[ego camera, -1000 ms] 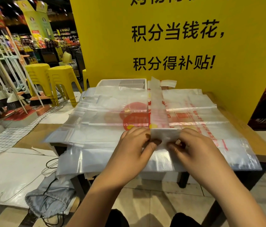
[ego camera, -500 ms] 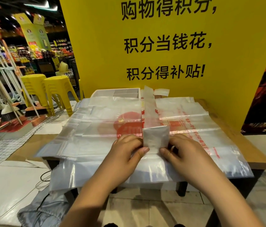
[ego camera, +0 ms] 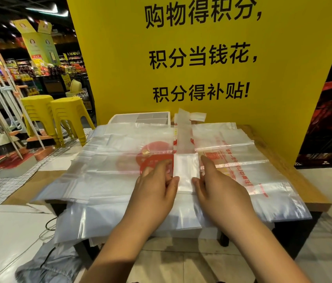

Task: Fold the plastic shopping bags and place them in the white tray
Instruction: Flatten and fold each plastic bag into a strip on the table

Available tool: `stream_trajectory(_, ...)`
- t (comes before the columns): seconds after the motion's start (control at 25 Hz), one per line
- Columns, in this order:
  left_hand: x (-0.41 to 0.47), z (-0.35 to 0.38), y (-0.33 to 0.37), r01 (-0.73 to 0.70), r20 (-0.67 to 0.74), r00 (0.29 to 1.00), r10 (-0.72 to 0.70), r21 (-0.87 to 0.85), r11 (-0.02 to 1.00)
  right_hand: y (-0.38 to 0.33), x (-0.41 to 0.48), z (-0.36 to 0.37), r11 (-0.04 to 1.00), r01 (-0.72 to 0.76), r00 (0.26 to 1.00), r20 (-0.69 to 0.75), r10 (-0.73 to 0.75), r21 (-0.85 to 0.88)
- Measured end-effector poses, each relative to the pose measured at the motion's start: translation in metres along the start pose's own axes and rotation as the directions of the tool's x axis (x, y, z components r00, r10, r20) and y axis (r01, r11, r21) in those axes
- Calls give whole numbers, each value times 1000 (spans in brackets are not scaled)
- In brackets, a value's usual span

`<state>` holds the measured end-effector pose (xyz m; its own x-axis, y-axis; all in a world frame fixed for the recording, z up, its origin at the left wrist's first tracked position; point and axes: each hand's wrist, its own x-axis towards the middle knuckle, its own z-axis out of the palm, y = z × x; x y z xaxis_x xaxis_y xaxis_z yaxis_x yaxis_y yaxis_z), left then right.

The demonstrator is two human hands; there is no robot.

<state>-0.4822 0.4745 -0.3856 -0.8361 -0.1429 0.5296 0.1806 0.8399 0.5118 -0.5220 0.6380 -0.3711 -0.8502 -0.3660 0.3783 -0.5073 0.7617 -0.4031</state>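
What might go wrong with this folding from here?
1. The folded strip is slick plastic; if the left hand or right hand lets go, the fold may spring open.
2. The loose bags beneath overhang the near edge of the table and might slide off.
3. They overlap the white tray, which could hinder placing.

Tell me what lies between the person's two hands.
In the head view, the folded end of the narrow translucent plastic bag strip lies between the left hand and right hand, both pinching its edges.
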Motion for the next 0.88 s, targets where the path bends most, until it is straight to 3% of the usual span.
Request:
stream_trajectory(0.4, 10, 4, 1, -15, 96, 995, -10, 265, 964, -17, 10, 7, 947, -18, 993, 101, 54, -320)
stream_trajectory(0.56, 14, -4, -2, -113, 193, 980, 36, 403, 908, -13, 16, -3, 930, 63, 985, 173, 0, -362)
stream_trajectory(0.64, 20, -9, -7, -204, 309, 948, 81, 391, 897, -2, 21, -7, 903, 181, 976, 185, -115, -390)
stream_trajectory(0.76, 29, -15, -15, -230, 472, 879, 69, 293, 928, 13, 28, -9, 881, 365, 911, 308, -273, -300)
stream_trajectory(0.88, 36, -23, -20, -207, 553, 833, 23, 272, 940, 30, 37, -9, 911, 382, 846, 457, -277, -154)
